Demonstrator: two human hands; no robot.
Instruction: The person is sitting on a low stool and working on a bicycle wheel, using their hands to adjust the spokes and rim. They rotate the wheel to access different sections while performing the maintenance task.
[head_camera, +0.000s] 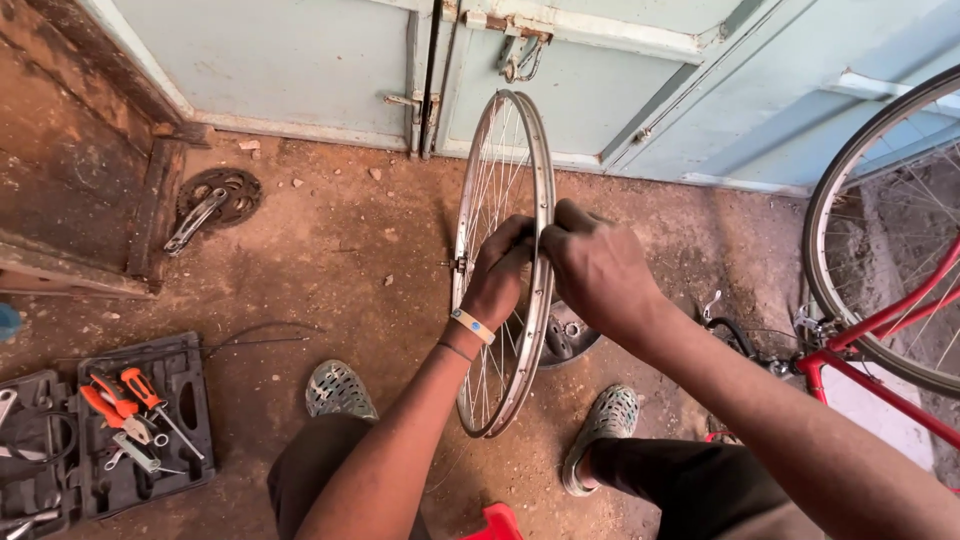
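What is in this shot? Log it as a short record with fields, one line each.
Setting: dirt floor before pale blue doors
Left hand: grip on bare wheel rim, reaching through the spokes
Right hand: pinching the rim's edge
Rim: upright, no tyre
Left of person: open tool case with orange-handled pliers
Right: red bicycle
Far left: crankset

Open passage: bare brown dirt floor (330, 260) left of the upright silver spoked wheel rim (545, 200). Obstacles: black toothed chainring with crank (215, 200) by the door edge; open black plastic tool case (120, 440) at left; red-framed bicycle (880, 330) crowding the right; pale blue metal doors (300, 60) behind.
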